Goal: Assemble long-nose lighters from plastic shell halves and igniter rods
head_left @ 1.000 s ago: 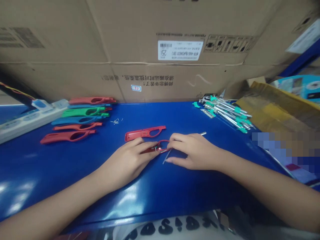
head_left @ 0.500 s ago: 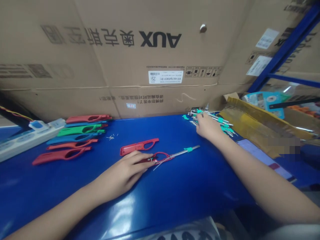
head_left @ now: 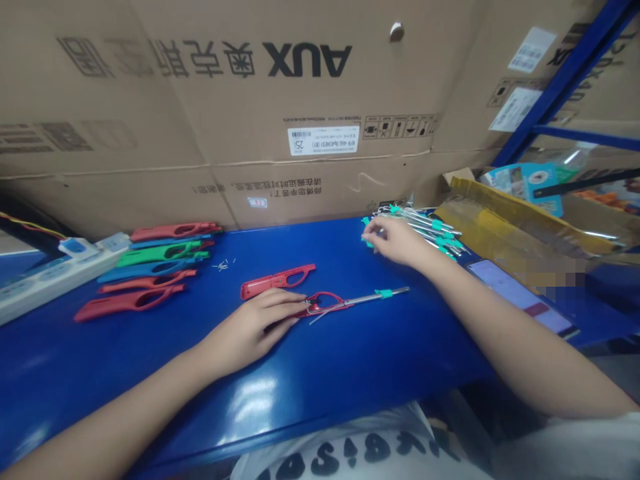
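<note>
My left hand (head_left: 253,327) lies flat on the blue table (head_left: 350,360), its fingers pressing down a red handle shell (head_left: 323,304) with a metal rod (head_left: 373,297) that carries a green collar and sticks out to the right. Just behind it lies a separate red handle half (head_left: 277,281). My right hand (head_left: 395,240) reaches to the far right of the table, fingers curled at the near edge of a pile of metal rods with green collars (head_left: 433,230). Whether it grips one is hidden.
A stack of red, green and blue handle halves (head_left: 150,267) lies at the left, with tiny metal pins (head_left: 223,266) beside it. A white power strip (head_left: 45,273) sits far left. Large cardboard boxes (head_left: 300,100) wall the back. A phone (head_left: 520,297) and yellow packaging (head_left: 515,227) lie at the right.
My right hand left the red handle and went to the rod pile at the far right, then drew slightly left. The rod with the green collar now lies exposed. My left hand stayed put.
</note>
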`<move>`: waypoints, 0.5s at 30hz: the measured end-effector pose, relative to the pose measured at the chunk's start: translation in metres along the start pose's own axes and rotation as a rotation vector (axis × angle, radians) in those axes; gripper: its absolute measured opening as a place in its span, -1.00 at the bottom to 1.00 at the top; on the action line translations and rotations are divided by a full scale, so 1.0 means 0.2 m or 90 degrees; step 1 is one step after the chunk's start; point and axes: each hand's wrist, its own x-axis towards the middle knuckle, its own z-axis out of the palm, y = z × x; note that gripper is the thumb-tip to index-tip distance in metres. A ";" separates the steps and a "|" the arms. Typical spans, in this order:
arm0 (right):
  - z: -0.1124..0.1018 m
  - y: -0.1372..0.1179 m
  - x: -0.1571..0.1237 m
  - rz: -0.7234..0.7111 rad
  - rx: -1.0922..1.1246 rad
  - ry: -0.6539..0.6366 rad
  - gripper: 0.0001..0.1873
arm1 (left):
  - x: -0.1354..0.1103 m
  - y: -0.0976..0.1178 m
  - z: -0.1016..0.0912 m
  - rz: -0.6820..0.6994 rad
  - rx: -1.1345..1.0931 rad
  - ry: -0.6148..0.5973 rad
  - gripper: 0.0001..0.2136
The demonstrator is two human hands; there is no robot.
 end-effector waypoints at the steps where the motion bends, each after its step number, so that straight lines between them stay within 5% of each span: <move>1: 0.02 -0.03 -0.02 -0.027 0.045 -0.044 -0.84 | 0.00 0.00 0.00 -0.003 -0.001 -0.001 -0.68; 4: 0.10 -0.09 -0.06 -0.108 0.138 -0.120 -0.90 | 0.00 0.01 -0.01 -0.014 -0.005 -0.002 -0.68; 9: 0.10 -0.08 -0.04 -0.112 0.134 -0.086 -0.77 | 0.00 0.03 -0.01 -0.038 -0.020 0.004 -0.71; 15: 0.01 -0.09 -0.08 -0.104 -0.043 -0.146 -0.69 | 0.02 0.12 -0.01 -0.176 0.005 -0.027 -0.69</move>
